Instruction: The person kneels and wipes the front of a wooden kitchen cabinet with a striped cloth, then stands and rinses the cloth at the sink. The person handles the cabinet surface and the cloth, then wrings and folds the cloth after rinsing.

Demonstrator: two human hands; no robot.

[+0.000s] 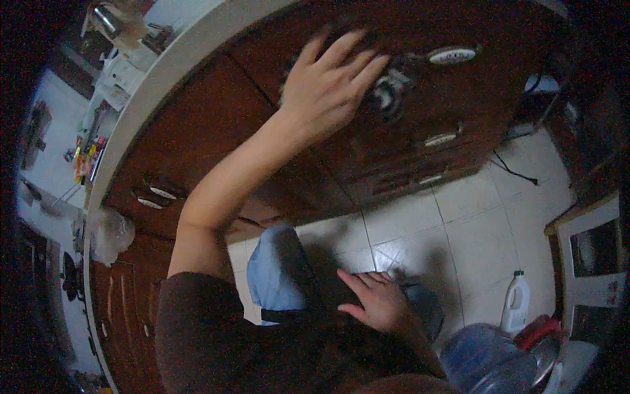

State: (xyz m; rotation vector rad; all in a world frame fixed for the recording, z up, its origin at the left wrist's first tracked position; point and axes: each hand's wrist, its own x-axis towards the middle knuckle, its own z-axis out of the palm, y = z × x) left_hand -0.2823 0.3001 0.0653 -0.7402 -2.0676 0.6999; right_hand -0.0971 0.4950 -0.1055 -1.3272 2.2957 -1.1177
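Note:
My left hand point(332, 81) reaches out in front of a dark brown wooden cabinet point(197, 143), its fingers spread and blurred. Close by its fingertips is a grey-and-white object point(389, 93) with a rounded part, too blurred to name. Whether the hand touches that object or the cabinet I cannot tell. To the right of the fingers a white handle point(453, 55) with dark markings sits on the cabinet front. Low in front of my body, my right hand point(381, 300) has its thumb and fingers apart and holds nothing visible.
A pale countertop edge point(129, 106) curves along the left, with a clear plastic bag point(112, 235) hanging over it. On the tiled floor point(408, 246) at right stand a white jug point(517, 305) with a green cap and a blue container point(487, 357). A dark cable point(514, 171) lies near the cabinet.

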